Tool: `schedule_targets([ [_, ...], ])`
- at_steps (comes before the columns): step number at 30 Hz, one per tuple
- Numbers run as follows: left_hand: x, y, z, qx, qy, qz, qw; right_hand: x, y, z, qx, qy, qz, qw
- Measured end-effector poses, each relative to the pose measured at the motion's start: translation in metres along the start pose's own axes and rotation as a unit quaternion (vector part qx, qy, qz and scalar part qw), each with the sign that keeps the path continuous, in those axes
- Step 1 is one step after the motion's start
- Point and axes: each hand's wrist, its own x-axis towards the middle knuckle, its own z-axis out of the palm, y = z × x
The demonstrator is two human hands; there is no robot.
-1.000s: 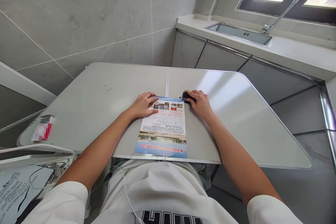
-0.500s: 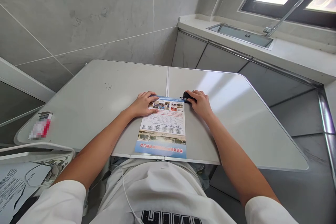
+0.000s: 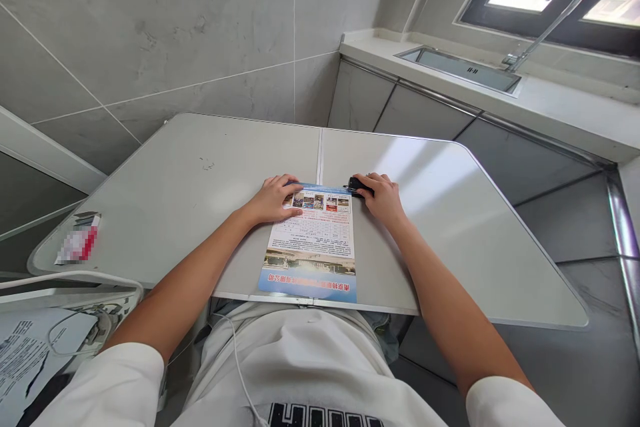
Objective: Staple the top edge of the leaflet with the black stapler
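Note:
A printed flyer [image 3: 313, 243] with blue bands and small photos lies on the grey folding table [image 3: 200, 180], right in front of me. My left hand [image 3: 273, 199] rests flat on the flyer's far left corner with its fingers stretched out. My right hand [image 3: 383, 197] is curled over a small black stapler [image 3: 356, 185] that sits at the flyer's far right corner. Only the stapler's front end shows past my fingers.
A small red and white pack [image 3: 77, 243] lies at the table's left edge. Papers and a white cable [image 3: 30, 340] sit below it on the left. A counter with a steel sink [image 3: 460, 67] and a tap [image 3: 550, 17] runs along the right, under a window.
The view has shifted slightly. Both hands, the flyer and the stapler stay where they were.

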Motion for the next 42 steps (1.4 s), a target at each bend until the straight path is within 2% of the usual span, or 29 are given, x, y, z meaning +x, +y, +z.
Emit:
schedule_targets([
  [5, 0.000, 0.000, 0.000, -0.002, 0.000, -0.003, 1.000, 0.002, -0.004, 0.000, -0.034, -0.017, 0.020, 0.999],
  [13, 0.000, -0.002, -0.001, -0.002, -0.002, -0.005, 1.000, 0.003, -0.020, 0.005, -0.158, -0.050, -0.008, 0.986],
  [17, -0.001, -0.002, -0.002, -0.004, -0.003, -0.011, 1.000, 0.000, -0.013, 0.008, -0.098, -0.005, -0.016, 0.995],
  [22, -0.001, -0.003, -0.001, 0.000, -0.003, -0.011, 1.000, 0.002, 0.010, 0.002, -0.006, 0.068, 0.050, 0.996],
  [26, -0.001, -0.004, 0.000, 0.000, -0.006, -0.014, 1.000, 0.004, 0.021, -0.002, 0.011, 0.051, 0.053, 0.997],
  [31, -0.001, -0.005, 0.000, -0.001, -0.008, -0.021, 1.000, 0.002, 0.019, -0.003, -0.014, 0.039, 0.087, 0.995],
  [34, -0.001, -0.004, 0.000, -0.001, -0.007, -0.018, 1.000, 0.001, 0.011, -0.006, -0.009, 0.090, 0.100, 0.991],
  [37, -0.001, -0.004, 0.000, 0.002, -0.007, -0.017, 1.000, -0.001, -0.009, -0.010, 0.008, 0.151, 0.070, 0.986],
  [39, 0.000, -0.005, 0.000, -0.004, -0.009, -0.018, 1.000, -0.005, -0.031, -0.008, 0.042, 0.140, 0.033, 0.989],
  [42, 0.001, -0.010, 0.000, -0.037, 0.007, -0.027, 0.999, -0.015, -0.073, 0.004, 0.125, 0.059, -0.040, 0.990],
])
